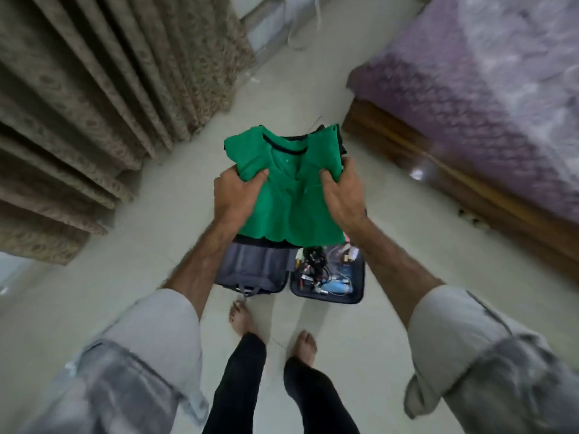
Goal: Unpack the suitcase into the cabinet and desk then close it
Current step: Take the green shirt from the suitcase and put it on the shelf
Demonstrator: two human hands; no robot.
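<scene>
clothes lifted out, small items still in the case

you hold a folded bright green cotton garment with a dark neckline [289,195] up in the air above the open dark grey soft-sided suitcase [289,272], with a darker folded layer just showing under it. your left hand [238,191] grips its left edge, thumb pressed on top and fingers curled beneath; your right hand [340,191] grasps the right edge the same way. the stack is well clear of the case.

the suitcase lies flat on the pale tiled floor [391,308], just ahead of your bare feet. its left half shows only grey lining, while the right half holds a jumble of cables and small bottles [322,274].

this looks like the carry step for the clothes, early to midway in the unpacking. next you need to turn toward the cabinet, which is not in view, keeping the stack level so the folds hold. patterned beige curtains [94,104] hang to your left, and a wooden bed with a purple cover [470,89] stands to your right.
</scene>
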